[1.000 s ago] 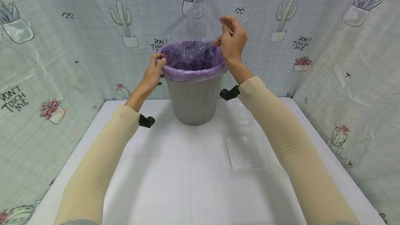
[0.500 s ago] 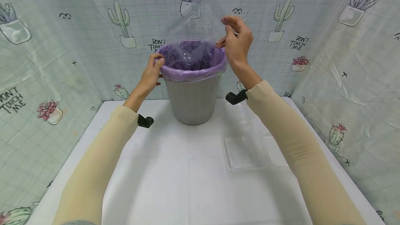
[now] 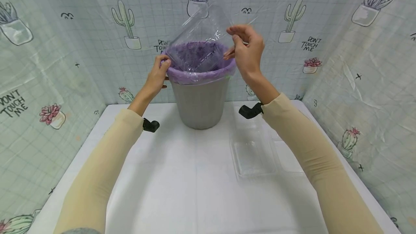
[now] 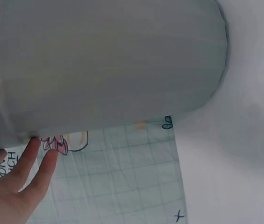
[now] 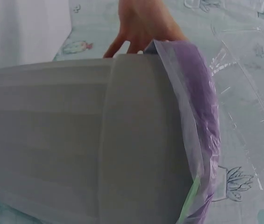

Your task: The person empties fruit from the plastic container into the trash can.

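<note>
A grey trash can [image 3: 201, 104] stands upright at the table's back, lined with a purple trash bag [image 3: 198, 78] folded over its rim. My left hand [image 3: 157, 73] grips the rim on the left side, thumb on top of the bag. In the left wrist view, its fingers [image 4: 44, 175] spread against the can's outer wall. My right hand [image 3: 248, 51] holds a thin clear plastic container [image 3: 211, 19] by its right side, tilted over the can's mouth. In the right wrist view, the container [image 5: 244, 88] shows ridged edges beside the purple rim.
Clear plastic trays [image 3: 238, 165] lie flat on the white table [image 3: 169, 187], to the right of the can and partly behind my right forearm. A cactus-printed curtain [image 3: 94, 42] closes off the back and both sides.
My right hand has moved down and slightly right, and the clear container has come lower, with its near corner now overlapping the front rim. The left hand keeps its place on the rim.
</note>
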Available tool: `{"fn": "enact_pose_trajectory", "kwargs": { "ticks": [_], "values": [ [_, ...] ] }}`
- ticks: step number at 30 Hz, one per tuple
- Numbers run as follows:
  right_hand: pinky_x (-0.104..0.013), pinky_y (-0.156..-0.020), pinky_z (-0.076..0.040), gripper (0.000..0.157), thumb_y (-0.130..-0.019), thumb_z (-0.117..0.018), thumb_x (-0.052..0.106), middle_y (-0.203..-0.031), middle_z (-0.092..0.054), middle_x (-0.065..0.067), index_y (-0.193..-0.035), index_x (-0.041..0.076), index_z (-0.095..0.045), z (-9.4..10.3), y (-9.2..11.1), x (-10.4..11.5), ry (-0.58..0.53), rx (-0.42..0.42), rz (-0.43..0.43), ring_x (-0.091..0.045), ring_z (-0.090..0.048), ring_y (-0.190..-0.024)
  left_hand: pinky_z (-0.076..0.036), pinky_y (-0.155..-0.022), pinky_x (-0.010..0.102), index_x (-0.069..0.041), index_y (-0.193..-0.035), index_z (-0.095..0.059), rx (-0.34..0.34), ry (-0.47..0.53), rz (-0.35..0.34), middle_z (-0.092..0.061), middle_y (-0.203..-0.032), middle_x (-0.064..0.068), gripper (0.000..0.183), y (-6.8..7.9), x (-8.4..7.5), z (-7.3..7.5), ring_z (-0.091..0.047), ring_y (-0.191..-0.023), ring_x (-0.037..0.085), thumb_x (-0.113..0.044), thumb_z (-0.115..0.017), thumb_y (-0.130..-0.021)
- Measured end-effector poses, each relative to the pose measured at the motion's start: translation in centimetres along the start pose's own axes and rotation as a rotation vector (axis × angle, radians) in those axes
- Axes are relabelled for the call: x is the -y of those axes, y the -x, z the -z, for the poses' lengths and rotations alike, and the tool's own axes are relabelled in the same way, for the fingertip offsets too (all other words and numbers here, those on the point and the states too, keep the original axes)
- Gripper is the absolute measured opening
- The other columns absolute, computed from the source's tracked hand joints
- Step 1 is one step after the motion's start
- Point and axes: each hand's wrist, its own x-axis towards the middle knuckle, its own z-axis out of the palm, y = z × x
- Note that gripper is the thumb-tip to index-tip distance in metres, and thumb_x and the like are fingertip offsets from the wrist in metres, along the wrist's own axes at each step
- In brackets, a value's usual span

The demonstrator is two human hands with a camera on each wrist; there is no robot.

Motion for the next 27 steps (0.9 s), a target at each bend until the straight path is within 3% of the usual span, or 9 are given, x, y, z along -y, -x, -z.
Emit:
{"fn": "enact_pose_trajectory", "kwargs": {
  "ticks": [6, 12, 17, 23, 27],
  "values": [
    [-0.029, -0.056, -0.058, 0.021, -0.102, -0.055, -0.003, -0.118, -0.075, -0.018, -0.118, -0.003, -0.069, 0.3, 1.2, 0.1, -0.021, 0.026, -0.006, -0.015, -0.068, -0.052, -0.047, -0.088, 0.053, -0.029, -0.145, -0.031, 0.018, 0.022, 0.019, -0.035, -0.163, 0.014, 0.060, 0.0, 0.0, 0.0, -0.058, -0.124, 0.041, -0.068, -0.034, -0.099],
    [-0.031, -0.055, -0.058, 0.020, -0.101, -0.055, -0.005, -0.114, -0.075, -0.021, -0.115, -0.005, -0.070, 0.6, 2.3, 0.7, -0.050, 0.054, 0.044, -0.016, -0.068, -0.051, -0.048, -0.093, 0.057, -0.026, -0.153, -0.027, 0.027, -0.003, 0.006, -0.032, -0.166, 0.015, 0.065, 0.0, 0.0, 0.1, -0.056, -0.128, 0.044, -0.066, -0.030, -0.102],
    [-0.032, -0.054, -0.058, 0.021, -0.100, -0.054, -0.007, -0.113, -0.074, -0.024, -0.113, -0.006, -0.071, 0.9, 3.4, 0.8, -0.045, 0.083, 0.078, -0.017, -0.068, -0.051, -0.050, -0.089, 0.054, -0.027, -0.151, -0.028, 0.013, -0.017, 0.009, -0.038, -0.161, 0.014, 0.061, 0.0, 0.0, 0.1, -0.057, -0.121, 0.040, -0.065, -0.029, -0.103],
    [-0.034, -0.050, -0.057, 0.020, -0.099, -0.054, -0.010, -0.105, -0.078, -0.008, -0.111, -0.009, -0.070, 1.5, 4.4, 0.4, -0.029, 0.123, 0.125, -0.015, -0.067, -0.048, -0.052, -0.088, 0.056, -0.030, -0.147, -0.031, -0.006, -0.028, 0.000, -0.041, -0.155, 0.014, 0.059, -0.1, 0.1, 0.0, -0.052, -0.110, 0.033, -0.067, -0.030, -0.102],
    [-0.034, -0.049, -0.057, 0.020, -0.099, -0.054, -0.011, -0.107, -0.078, -0.011, -0.112, -0.011, -0.070, 1.7, 5.1, 0.0, -0.012, 0.155, 0.136, -0.015, -0.067, -0.048, -0.051, -0.074, 0.046, -0.028, -0.147, -0.032, -0.015, -0.043, -0.032, -0.045, -0.147, 0.018, 0.058, 0.0, 0.2, 0.2, -0.053, -0.104, 0.033, -0.066, -0.030, -0.102]
  ]
}}
